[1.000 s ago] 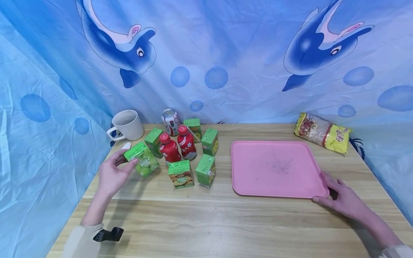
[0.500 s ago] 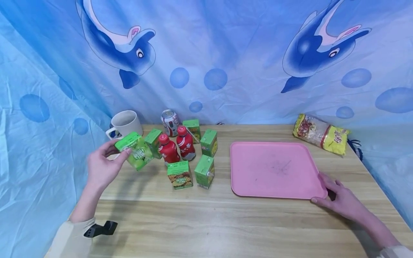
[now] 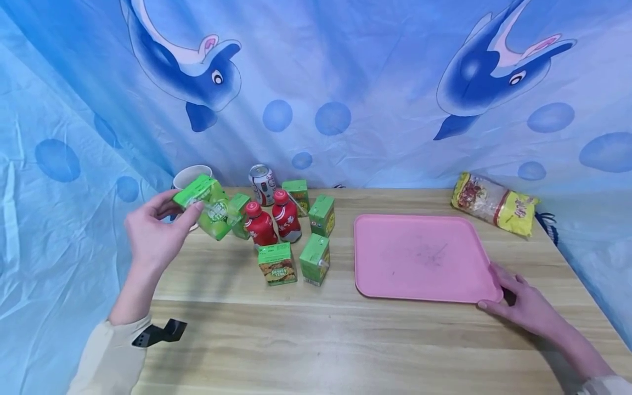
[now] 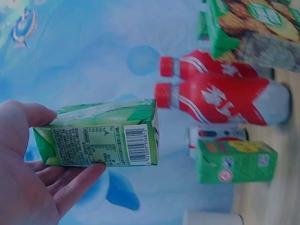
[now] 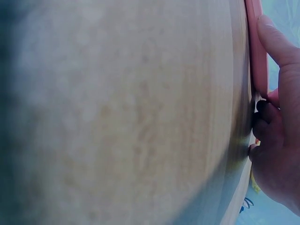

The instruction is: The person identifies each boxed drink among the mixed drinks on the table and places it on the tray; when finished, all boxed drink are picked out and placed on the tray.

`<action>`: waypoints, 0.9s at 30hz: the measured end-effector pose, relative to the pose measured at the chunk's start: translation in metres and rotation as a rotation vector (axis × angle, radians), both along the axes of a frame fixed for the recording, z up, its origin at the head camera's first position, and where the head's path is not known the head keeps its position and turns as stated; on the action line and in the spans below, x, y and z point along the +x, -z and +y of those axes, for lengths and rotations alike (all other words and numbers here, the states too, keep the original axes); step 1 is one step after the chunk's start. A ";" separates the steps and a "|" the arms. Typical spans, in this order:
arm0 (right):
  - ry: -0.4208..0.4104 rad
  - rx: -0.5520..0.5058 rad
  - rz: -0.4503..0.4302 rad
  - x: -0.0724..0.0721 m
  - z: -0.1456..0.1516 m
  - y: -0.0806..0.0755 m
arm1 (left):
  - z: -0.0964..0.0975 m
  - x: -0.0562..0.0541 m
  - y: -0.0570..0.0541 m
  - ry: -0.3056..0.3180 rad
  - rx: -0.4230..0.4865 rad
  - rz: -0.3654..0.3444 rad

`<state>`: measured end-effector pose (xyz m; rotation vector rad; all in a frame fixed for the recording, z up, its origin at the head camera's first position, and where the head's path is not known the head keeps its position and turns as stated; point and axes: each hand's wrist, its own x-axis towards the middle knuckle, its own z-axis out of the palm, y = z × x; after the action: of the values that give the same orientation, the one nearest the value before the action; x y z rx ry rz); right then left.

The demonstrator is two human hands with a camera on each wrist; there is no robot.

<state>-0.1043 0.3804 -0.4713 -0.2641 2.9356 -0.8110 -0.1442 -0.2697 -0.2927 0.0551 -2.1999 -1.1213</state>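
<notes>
My left hand [image 3: 155,233] pinches a green juice box [image 3: 213,211] between thumb and fingers, raised above the table and tilted. In the left wrist view, the printed side and barcode of this juice box [image 4: 103,145] face the camera, with the thumb on one side and fingers on the other. On the right, my right hand [image 3: 530,304] grips the front right corner of a pink tray [image 3: 385,247] that lies flat. Seen from the right wrist, the thumb rests on the edge of the tray [image 5: 258,56] and the other fingers are curled beside its corner.
Two red bottles [image 3: 260,226] stand among several other juice boxes [image 3: 314,260] left of the tray. Behind them is a soda can [image 3: 262,184]. A white mug [image 3: 192,174] is partly hidden behind the held box. A yellow snack bag [image 3: 495,204] lies at the back right.
My left hand has lifted the juice box up and slightly left, away from the bottles, and it now overlaps the mug. The right hand and tray stay in place.
</notes>
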 end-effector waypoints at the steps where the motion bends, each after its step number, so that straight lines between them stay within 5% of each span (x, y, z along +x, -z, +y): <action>1: -0.003 -0.002 0.007 0.000 0.000 0.000 | 0.003 0.001 -0.002 0.005 0.008 -0.006; 14: -0.021 -0.015 0.027 -0.001 0.002 -0.003 | 0.059 -0.003 -0.023 0.193 0.025 0.079; 22: 0.012 0.005 -0.072 0.000 0.001 -0.004 | 0.090 -0.009 -0.022 0.303 0.030 0.023; 27: 0.005 -0.003 -0.054 0.000 0.000 -0.006 | 0.111 -0.015 -0.020 0.342 0.026 -0.013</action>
<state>-0.1044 0.3802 -0.4650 -0.2315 2.8859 -0.8099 -0.1587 -0.1592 -0.2724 -0.3144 -2.2609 -1.3352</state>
